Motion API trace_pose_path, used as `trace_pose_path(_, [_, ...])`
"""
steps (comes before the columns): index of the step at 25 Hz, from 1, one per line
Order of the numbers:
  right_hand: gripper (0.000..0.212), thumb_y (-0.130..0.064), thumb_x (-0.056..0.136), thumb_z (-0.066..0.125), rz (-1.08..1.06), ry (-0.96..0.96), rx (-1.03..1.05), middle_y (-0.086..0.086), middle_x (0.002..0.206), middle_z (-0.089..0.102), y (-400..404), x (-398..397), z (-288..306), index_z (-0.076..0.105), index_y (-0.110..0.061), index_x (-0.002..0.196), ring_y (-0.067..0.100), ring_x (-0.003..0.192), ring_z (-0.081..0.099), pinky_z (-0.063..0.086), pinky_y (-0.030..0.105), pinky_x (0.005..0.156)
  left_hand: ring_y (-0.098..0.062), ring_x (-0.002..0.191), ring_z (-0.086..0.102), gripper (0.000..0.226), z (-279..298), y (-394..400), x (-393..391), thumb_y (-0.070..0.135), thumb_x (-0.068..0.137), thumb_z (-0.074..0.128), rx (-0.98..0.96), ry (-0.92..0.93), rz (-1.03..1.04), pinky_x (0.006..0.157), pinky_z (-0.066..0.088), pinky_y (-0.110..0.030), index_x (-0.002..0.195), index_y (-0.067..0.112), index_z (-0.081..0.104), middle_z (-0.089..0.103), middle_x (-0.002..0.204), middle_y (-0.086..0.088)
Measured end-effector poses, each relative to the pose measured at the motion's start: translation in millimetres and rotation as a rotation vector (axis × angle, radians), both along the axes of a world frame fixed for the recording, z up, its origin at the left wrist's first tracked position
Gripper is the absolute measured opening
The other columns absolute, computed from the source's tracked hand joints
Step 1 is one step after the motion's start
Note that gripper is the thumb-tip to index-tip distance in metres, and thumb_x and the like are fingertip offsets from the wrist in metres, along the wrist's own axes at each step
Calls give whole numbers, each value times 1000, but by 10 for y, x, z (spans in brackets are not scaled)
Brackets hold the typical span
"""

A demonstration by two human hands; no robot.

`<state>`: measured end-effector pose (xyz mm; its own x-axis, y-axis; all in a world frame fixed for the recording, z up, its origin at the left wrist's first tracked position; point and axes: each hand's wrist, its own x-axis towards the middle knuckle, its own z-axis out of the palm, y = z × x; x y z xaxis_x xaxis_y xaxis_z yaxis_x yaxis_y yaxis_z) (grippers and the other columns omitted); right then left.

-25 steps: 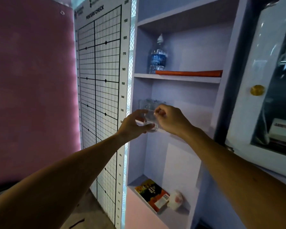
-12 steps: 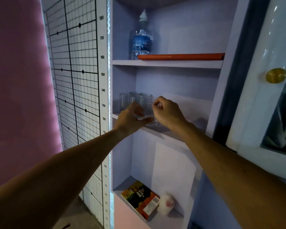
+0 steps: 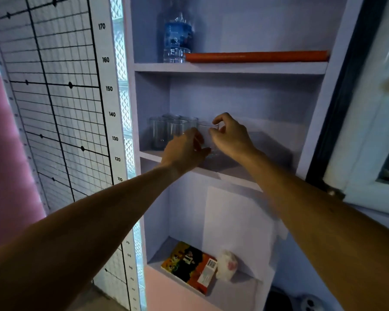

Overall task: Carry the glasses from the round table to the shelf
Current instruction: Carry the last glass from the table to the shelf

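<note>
A clear drinking glass (image 3: 206, 133) stands upright over the middle shelf board (image 3: 231, 170) of a pale lilac shelf unit. My left hand (image 3: 185, 149) wraps its lower part from the left. My right hand (image 3: 230, 136) pinches its rim from the right. Whether the glass rests on the board or hangs just above it, I cannot tell. Several more clear glasses (image 3: 166, 130) stand grouped at the left end of the same board, close to my left hand.
On the shelf above are a water bottle (image 3: 176, 39) and an orange roll (image 3: 256, 56). The bottom shelf holds a colourful box (image 3: 189, 265) and a white crumpled thing (image 3: 226, 264). A posture chart (image 3: 54, 97) hangs left; an open white door (image 3: 373, 108) stands right.
Both hands have carried the glass further into the shelf compartment, beside the grouped glasses. The view has come closer and shifted so the glasses show at the left.
</note>
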<state>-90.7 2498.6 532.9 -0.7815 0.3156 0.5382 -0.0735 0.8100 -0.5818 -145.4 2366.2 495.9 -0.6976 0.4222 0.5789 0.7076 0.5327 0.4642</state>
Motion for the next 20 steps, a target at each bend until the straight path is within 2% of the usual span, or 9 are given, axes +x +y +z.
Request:
trace_pose_path(1, [20,-28,94,55,-38,8,-5,0,104,62,-9,-42,1,52,-25,114,21,90,60,53,32,78,-14,87,64,33,14,4,-17,41,84,71,-13,-18,-11,76,53,-27,108,24,56,68,99,4])
trace_pose_path(3, [18,-25,94,57,-101,22,-31,2,107,63,-30,-108,-4,51,-26,111,21,92,60,52,31,79,-18,94,66,40,25,27,-71,46,82,71,-45,-35,-43,82,55,-32,113,25,55,69,106,2])
trace_pose_path(7, [25,-16,93,60,-220,54,-54,6,103,66,-139,-190,-16,50,-26,113,24,86,64,50,22,67,-22,105,65,45,59,-21,-156,47,85,67,-126,-21,-114,85,51,-32,122,22,56,69,116,-2])
trace_pose_path(10, [27,-11,96,54,-294,57,-34,2,100,58,-251,-222,-22,50,-17,122,18,79,58,41,12,54,-25,110,64,47,96,-79,-183,44,88,65,-138,-50,-189,92,51,-35,126,19,56,68,122,-4])
trace_pose_path(14, [23,-15,99,50,-316,51,-48,2,100,56,-334,-226,-25,50,-15,122,18,83,56,40,11,55,-27,112,63,49,146,-131,-188,44,88,63,-156,-74,-208,96,52,-40,129,17,56,66,125,-6])
trace_pose_path(16, [23,-15,99,49,-291,33,-56,2,100,58,-334,-196,-15,50,-15,122,18,82,57,42,14,57,-26,108,65,44,148,-162,-205,45,88,62,-151,-57,-221,93,53,-39,123,18,60,69,119,-4])
trace_pose_path(18, [22,-15,99,50,-266,31,-72,1,96,59,-345,-163,-4,52,-17,121,17,78,59,44,15,60,-22,94,69,33,134,-244,-247,49,86,60,-159,-17,-240,83,57,-36,101,22,71,74,101,-1])
trace_pose_path(20, [20,-15,97,54,-259,89,-49,0,92,59,-378,-155,-30,55,-18,117,18,80,62,52,23,68,-15,76,70,44,107,-403,-316,58,85,50,-187,27,-245,73,58,-33,84,21,75,74,82,2])
